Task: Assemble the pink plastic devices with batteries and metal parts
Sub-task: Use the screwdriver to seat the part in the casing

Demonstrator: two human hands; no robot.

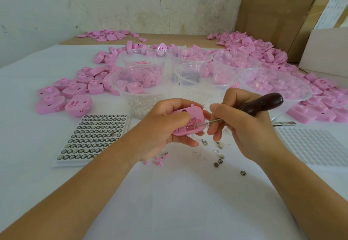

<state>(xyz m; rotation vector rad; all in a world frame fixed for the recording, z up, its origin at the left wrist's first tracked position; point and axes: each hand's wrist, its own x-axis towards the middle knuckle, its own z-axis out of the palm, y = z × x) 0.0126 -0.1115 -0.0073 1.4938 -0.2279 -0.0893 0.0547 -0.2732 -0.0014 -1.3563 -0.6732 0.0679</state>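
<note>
**Pink plastic, clear cups, bright metal**

The pink device (pixel 188 122) is smooth moulded plastic with a soft, near-matt sheen, like the pink shells (pixel 62 96) heaped about. The tool (pixel 263 104) has a dark wooden handle polished to a gloss and a thin bare-metal shaft. The cups (pixel 143 59) are clear, glossy plastic. The batteries (pixel 94 136) in their tray are shiny metal, as are the tweezers (pixel 284 124). A smooth, matt white sheet covers the desk (pixel 169 202). Behind stand matt brown cardboard boxes (pixel 273 10) and a rough, cracked, stained plaster wall (pixel 113 4).
</note>
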